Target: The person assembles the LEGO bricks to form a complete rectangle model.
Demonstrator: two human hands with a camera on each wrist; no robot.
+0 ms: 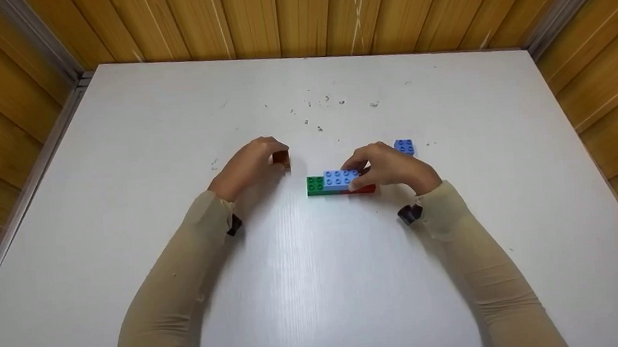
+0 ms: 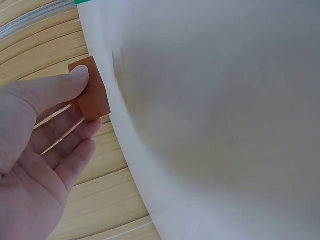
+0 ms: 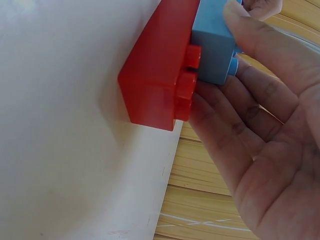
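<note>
A light blue brick sits on top of a green brick and a red brick, bridging the two on the table. My right hand pinches the light blue brick between thumb and fingers; the right wrist view shows the red brick beneath the blue one, its studs bare at this end. Off to the left, my left hand holds an orange-brown brick, apart from the joined bricks. In the left wrist view the thumb presses on this brick, with fingers behind it.
A darker blue brick lies behind my right hand. Small dark marks dot the white table towards its back. Wood-patterned panels stand beyond the back edge and at both sides.
</note>
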